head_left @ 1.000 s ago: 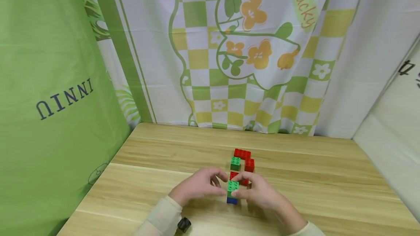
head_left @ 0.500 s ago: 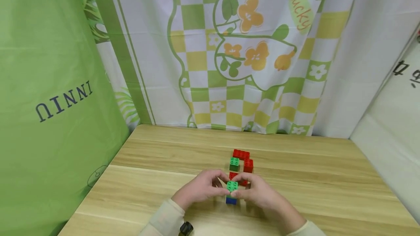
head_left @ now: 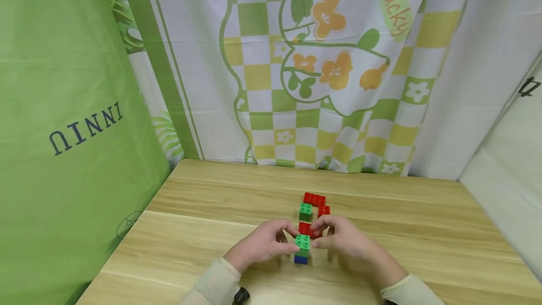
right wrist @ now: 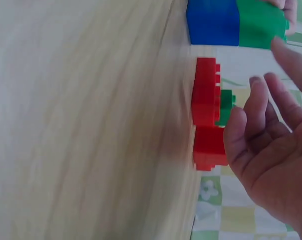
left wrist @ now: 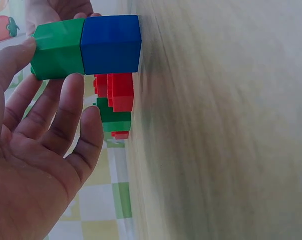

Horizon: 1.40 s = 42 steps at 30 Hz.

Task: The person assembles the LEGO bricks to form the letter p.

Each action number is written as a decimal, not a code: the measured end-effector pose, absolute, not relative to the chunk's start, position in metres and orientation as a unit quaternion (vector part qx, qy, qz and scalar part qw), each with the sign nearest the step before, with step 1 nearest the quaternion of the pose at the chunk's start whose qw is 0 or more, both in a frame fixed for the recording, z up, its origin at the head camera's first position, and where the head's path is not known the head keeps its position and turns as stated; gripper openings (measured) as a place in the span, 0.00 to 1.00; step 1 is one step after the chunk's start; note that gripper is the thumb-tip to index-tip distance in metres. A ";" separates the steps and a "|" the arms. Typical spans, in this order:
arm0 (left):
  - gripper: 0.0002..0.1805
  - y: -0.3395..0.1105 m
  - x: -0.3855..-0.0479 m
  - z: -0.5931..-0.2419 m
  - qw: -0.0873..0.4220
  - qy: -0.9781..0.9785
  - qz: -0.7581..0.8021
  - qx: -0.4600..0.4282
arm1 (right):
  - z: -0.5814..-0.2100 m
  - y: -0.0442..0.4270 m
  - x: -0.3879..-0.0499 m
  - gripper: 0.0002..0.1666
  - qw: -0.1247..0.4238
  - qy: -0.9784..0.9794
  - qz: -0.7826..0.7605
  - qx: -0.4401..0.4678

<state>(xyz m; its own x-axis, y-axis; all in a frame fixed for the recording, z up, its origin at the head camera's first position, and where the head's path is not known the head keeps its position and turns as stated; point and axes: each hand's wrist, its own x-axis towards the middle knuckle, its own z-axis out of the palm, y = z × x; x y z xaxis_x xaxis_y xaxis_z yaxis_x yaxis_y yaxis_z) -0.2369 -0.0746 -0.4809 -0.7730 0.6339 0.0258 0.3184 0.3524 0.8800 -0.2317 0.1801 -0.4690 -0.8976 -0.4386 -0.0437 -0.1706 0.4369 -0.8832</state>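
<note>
A green toy building brick (head_left: 302,244) sits on a blue brick (head_left: 301,260), the pair standing on the wooden table. My left hand (head_left: 266,243) holds the green brick, thumb on its near side and fingers curved at its far side; in the left wrist view the thumb (left wrist: 26,47) touches the brick's edge. Just right of the stack is my right hand (head_left: 350,240), fingers loosely bent, with a gap between it and the bricks. In the right wrist view, nothing lies between the right hand's fingers (right wrist: 258,105).
Behind the stack lies a red brick (head_left: 304,228), partly covered by the right hand. Farther back are a second green brick (head_left: 305,212), a red brick (head_left: 323,210) on the right and a long red brick (head_left: 314,199). A patterned curtain (head_left: 283,121) hangs behind the table (head_left: 203,201).
My right hand has let go of the green brick and drawn back to the right. The left hand has come in to touch the green brick. The head view has shifted slightly.
</note>
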 end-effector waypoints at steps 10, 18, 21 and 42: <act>0.11 -0.076 -0.233 -0.482 0.144 0.820 0.473 0.288 | -0.479 0.183 -0.239 0.20 0.089 0.878 -0.445 -0.151; 0.12 -0.075 -0.233 -0.481 0.145 0.820 0.475 0.285 | -0.482 0.185 -0.245 0.20 0.087 0.897 -0.415 -0.128; 0.12 -0.075 -0.233 -0.480 0.145 0.821 0.473 0.284 | -0.482 0.185 -0.246 0.20 0.091 0.898 -0.413 -0.125; 0.12 -0.076 -0.236 -0.477 0.141 0.824 0.460 0.299 | -0.489 0.180 -0.244 0.21 0.108 0.896 -0.416 -0.108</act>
